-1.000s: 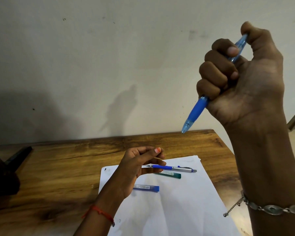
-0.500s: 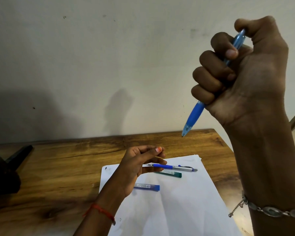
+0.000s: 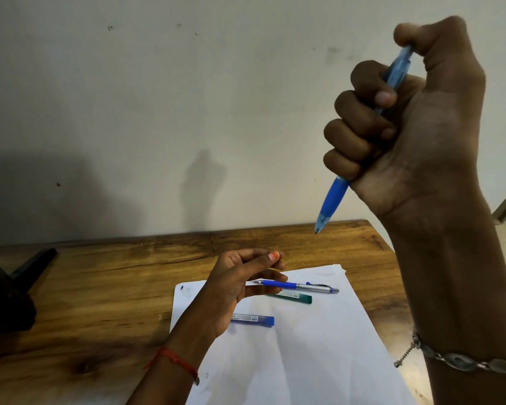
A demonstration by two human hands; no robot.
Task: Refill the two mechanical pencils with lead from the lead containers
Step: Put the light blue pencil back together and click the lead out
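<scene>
- Far left: a dark object at the edge of the wooden table; I cannot identify it.
- Left hand: hovers over the white paper, fingers loosely curled, nothing visibly pinched; unchanged from a second ago.
- On the paper I count two lead containers, one blue-capped and one green, and one silver-and-blue mechanical pencil.
- Right hand: fisted on the second, translucent blue pencil, tip down, raised well above the table. The thumb has moved onto the push-button, so I judge lead is being clicked forward as a test.
</scene>
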